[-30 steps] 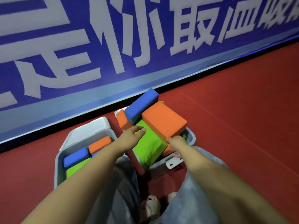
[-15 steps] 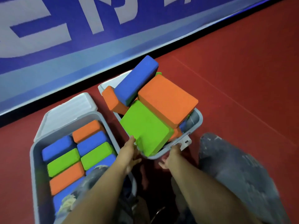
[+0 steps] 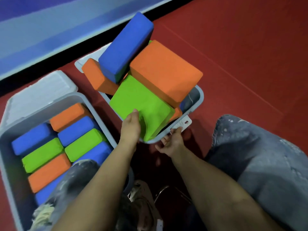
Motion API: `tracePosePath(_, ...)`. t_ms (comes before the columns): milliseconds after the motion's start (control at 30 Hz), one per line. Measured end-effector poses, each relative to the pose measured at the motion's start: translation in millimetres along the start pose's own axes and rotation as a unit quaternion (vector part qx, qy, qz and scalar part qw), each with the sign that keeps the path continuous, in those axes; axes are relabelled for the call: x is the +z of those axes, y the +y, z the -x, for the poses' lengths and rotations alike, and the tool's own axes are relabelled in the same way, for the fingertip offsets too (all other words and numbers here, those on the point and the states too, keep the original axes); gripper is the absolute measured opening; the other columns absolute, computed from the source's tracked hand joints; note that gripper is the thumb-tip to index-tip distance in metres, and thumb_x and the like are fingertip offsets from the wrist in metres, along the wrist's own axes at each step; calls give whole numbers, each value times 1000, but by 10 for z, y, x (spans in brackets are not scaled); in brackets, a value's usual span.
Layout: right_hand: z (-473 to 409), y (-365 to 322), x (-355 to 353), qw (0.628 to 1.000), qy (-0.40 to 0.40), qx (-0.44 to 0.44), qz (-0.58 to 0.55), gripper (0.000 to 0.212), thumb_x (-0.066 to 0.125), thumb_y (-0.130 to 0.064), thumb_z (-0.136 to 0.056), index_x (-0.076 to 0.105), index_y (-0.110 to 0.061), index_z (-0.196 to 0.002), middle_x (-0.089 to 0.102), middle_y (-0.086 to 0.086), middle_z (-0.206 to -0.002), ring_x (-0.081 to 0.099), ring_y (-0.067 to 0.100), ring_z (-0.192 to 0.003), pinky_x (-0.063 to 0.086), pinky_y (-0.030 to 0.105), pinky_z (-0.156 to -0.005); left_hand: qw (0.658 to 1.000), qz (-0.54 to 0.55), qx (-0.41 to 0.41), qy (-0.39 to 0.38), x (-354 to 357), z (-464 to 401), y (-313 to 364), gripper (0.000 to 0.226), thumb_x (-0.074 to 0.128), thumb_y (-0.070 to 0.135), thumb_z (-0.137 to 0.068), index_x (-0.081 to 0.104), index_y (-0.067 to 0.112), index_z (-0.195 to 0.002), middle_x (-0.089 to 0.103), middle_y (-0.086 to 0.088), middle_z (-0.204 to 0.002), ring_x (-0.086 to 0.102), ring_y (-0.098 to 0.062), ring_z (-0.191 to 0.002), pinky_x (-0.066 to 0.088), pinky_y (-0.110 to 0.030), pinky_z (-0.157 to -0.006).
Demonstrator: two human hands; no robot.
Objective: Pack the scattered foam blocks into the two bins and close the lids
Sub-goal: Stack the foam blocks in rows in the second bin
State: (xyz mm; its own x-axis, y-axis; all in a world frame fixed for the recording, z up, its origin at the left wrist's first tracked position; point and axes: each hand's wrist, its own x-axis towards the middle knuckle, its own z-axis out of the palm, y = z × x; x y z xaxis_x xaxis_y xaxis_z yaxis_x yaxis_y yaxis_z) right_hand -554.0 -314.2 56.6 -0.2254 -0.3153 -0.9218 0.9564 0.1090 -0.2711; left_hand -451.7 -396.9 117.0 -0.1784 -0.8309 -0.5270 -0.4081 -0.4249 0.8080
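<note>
Your left hand [image 3: 130,125] has come down off the top of the green block [image 3: 141,104]; a second ago its fingertips touched the block's upper face, and now it lies against the block's near left corner at the right bin [image 3: 199,104]'s rim. Your right hand [image 3: 172,143] has dropped from beside the big orange block [image 3: 165,72] to the bin's near edge, where it seems to curl under the rim, though blur hides the fingers. Your head has tipped down, bringing the packed left bin [image 3: 10,147] into fuller sight.

Your two grey bins [image 3: 200,95] hold blue, green [image 3: 141,104] and orange [image 3: 165,72] blocks; red floor [image 3: 250,47] at three o'clock.
</note>
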Motion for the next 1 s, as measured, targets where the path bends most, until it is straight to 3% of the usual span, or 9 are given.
tracePosePath(100,86,265,-25,1000,-4,12,18,61,17,-71,-89,51,-22,-76,56,-3,-82,55,18,-96,29,52,-103,996,-85,27,-30,-17,170,12,48,27,45,-102,61,13,-114,51,-8,-109,46,-18,-101,29,-24,-82)
tracePosePath(167,135,500,-107,999,-27,30,-3,58,19,-71,-88,50,-23,-76,55,-2,-84,52,19,-105,30,50,-102,993,-110,31,-13,-86,279,2,57,25,47,-102,61,7,-120,56,-17,-124,50,-27,-112,35,-30,-95)
tracePosePath(367,165,811,-521,998,0,28,-48,54,28,-69,-89,48,-22,-72,54,1,-78,55,21,-83,41,38,-91,977,-213,6,-23,-188,550,-42,65,14,46,-103,50,3,-135,47,-25,-139,42,-38,-128,32,-43,-109)
tracePosePath(500,132,782,-680,996,-7,22,-81,57,26,-74,-86,50,-23,-75,52,2,-76,55,23,-79,43,39,-90,976,-214,-29,-33,-188,647,-65,73,14,55,-99,59,2,-121,52,-27,-127,51,-36,-113,40,-44,-103)
tracePosePath(600,156,758,-715,997,-11,19,-72,58,24,-73,-87,55,-25,-97,57,8,-97,55,28,-103,36,47,-104,974,-216,-46,-54,-221,748,-50,67,16,58,-98,59,9,-112,50,-18,-127,48,-29,-106,40,-44,-104)
tracePosePath(667,206,706,-683,999,11,23,-32,63,24,-74,-86,54,-22,-103,57,11,-108,52,31,-115,36,47,-101,970,-223,-51,-80,-259,795,-59,71,16,60,-98,55,8,-128,46,-16,-140,47,-30,-121,37,-45,-108)
tracePosePath(733,270,574,-617,998,64,-15,16,59,28,-67,-90,53,-16,-107,58,10,-115,55,31,-114,42,43,-98,963,-243,-56,-100,-285,819,-44,73,17,60,-97,42,10,-143,39,-14,-149,41,-30,-133,33,-44,-111)
tracePosePath(867,539,39,-419,965,179,-174,82,75,32,-67,-89,49,-6,-127,56,21,-124,57,37,-109,47,45,-92,966,-234,-37,-99,-328,830,142,58,37,54,-97,47,14,-137,48,-8,-139,48,-28,-123,42,-41,-102)
tracePosePath(1000,737,-585,-152,939,150,-288,116,82,61,-66,-72,43,-11,-129,52,8,-124,54,31,-108,45,44,-91,984,-160,26,-79,-353,830,470,37,50,46,-95,53,21,-122,55,-2,-112,55,-23,-102,45,-34,-81)
